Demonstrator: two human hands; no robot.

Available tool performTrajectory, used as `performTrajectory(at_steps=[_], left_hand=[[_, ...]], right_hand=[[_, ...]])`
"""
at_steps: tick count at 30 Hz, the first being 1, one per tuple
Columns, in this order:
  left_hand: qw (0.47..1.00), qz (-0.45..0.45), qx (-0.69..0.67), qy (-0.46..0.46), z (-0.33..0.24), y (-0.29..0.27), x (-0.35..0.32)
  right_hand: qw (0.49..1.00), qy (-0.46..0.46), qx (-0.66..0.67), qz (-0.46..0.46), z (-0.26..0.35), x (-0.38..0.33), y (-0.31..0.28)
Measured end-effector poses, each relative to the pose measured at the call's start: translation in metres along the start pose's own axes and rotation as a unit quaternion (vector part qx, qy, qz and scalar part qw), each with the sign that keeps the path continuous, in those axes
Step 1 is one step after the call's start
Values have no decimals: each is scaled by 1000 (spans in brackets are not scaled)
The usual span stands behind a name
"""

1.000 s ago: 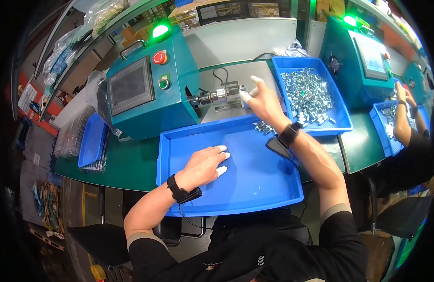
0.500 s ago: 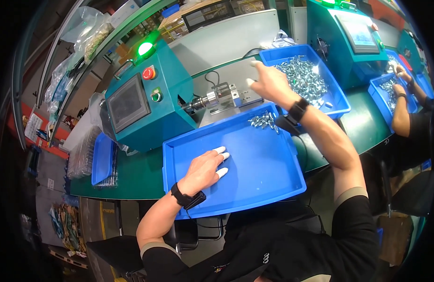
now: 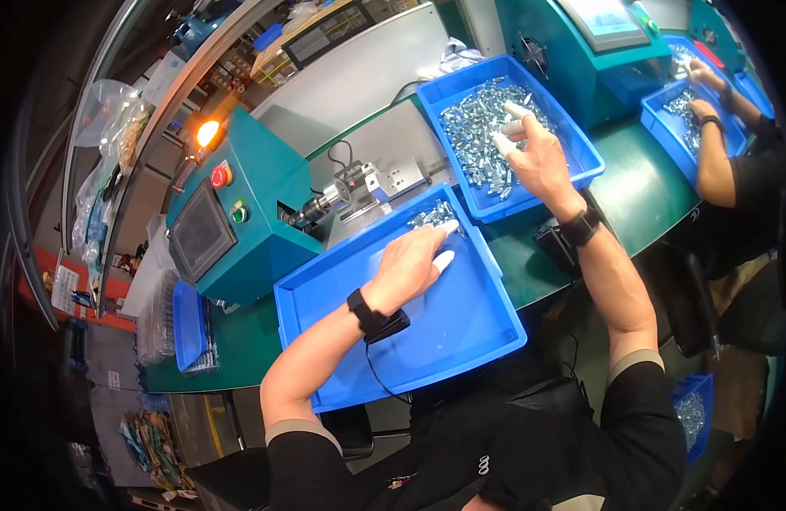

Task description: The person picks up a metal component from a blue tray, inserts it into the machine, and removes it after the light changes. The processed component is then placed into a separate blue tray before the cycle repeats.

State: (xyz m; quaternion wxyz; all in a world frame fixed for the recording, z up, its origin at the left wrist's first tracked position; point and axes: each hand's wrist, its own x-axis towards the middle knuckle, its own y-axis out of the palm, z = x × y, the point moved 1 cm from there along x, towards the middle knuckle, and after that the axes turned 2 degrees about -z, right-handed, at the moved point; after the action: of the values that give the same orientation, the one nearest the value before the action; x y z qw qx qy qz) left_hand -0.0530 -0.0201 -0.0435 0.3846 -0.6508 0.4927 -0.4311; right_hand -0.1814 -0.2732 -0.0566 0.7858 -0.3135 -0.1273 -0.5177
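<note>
My left hand [image 3: 407, 266] reaches over the shallow blue tray [image 3: 367, 362], its white-capped fingertips at the edge of a small pile of shiny metal parts [image 3: 436, 218] in the far right corner. Its thumb and fingers are apart, and nothing shows between them. My right hand [image 3: 542, 166] hovers over a deeper blue bin [image 3: 587, 166] heaped with small silvery cylindrical parts [image 3: 474, 128]. Thumb and forefinger, also in white caps, are spread with no part visible between them. Beyond the tray, a metal chuck [image 3: 329, 198] sticks out of a teal machine [image 3: 269, 204] toward a small metal fixture [image 3: 384, 180].
The machine carries a dark screen [image 3: 201, 238], a red button [image 3: 221, 176] and a lit orange lamp [image 3: 207, 134]. Another person's hands [image 3: 708, 111] work at a blue bin [image 3: 665, 140] on the right. A small blue tray [image 3: 189, 324] stands at left on the green table [image 3: 248, 341].
My right hand has gone from above the machine's fixture to the bin of parts. My left hand has moved across the tray to the small pile. The lamp turned from green to orange.
</note>
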Motion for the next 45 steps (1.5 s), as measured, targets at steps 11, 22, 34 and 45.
performTrajectory(at_steps=[11, 22, 34, 45], left_hand=[[999, 4, -3, -33, -7, 16, 2], [999, -44, -11, 1, -13, 18, -8], [995, -91, -34, 13, 0, 11, -8], [976, -177, 110, -62, 72, -86, 41]], right_hand=[[993, 36, 116, 8, 1, -3, -10], [993, 22, 116, 6, -1, -5, -10], [992, 16, 126, 20, 1, -7, -11], [990, 25, 132, 33, 1, -4, -11]])
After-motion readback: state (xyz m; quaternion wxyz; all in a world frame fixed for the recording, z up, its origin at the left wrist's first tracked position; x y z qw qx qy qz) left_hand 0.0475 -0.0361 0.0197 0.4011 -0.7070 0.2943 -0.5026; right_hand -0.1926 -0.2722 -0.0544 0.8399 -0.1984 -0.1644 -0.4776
